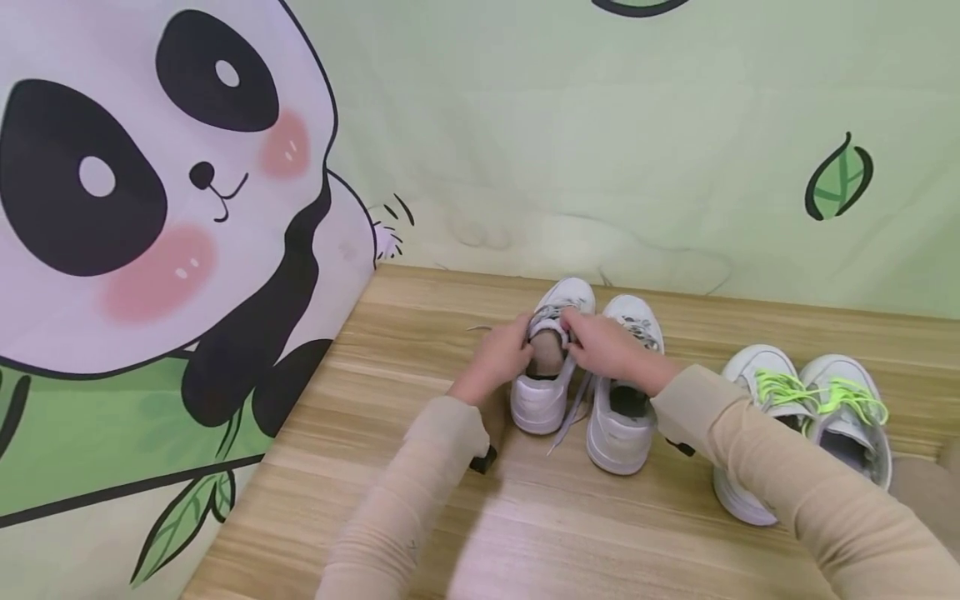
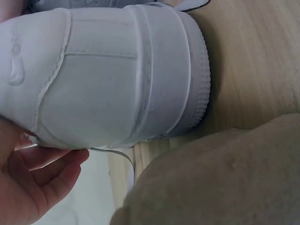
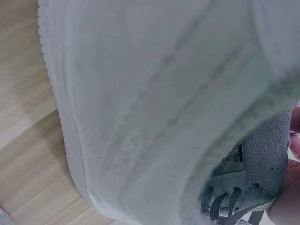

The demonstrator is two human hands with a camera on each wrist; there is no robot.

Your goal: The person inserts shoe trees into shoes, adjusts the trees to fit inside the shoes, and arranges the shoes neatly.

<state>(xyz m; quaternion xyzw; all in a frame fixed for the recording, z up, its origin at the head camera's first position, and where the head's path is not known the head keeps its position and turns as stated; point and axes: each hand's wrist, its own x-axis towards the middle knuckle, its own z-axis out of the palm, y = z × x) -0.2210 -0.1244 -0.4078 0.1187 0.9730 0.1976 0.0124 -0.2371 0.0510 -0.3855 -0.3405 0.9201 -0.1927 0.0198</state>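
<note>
A white lace-up shoe [image 1: 538, 405] stands on the wooden floor, toe to the wall. My left hand [image 1: 506, 354] grips its left side near the opening; my right hand [image 1: 609, 343] holds the opening's right edge, though whether a lace is in those fingers is hard to tell. One loose lace [image 1: 567, 421] trails down between this shoe and its mate [image 1: 621, 433]. Another lace end [image 1: 477, 327] sticks out to the left. In the left wrist view, the white heel [image 2: 93, 89] hides much of the grip. The mate's side [image 3: 103, 103] fills the right wrist view.
White shoes with neon-yellow laces [image 1: 780, 387] stand to the right, partly behind my right sleeve [image 1: 780, 467]. A pale green wall [image 1: 675, 167] rises behind the shoes. A panda picture [image 1: 247, 208] covers the left wall.
</note>
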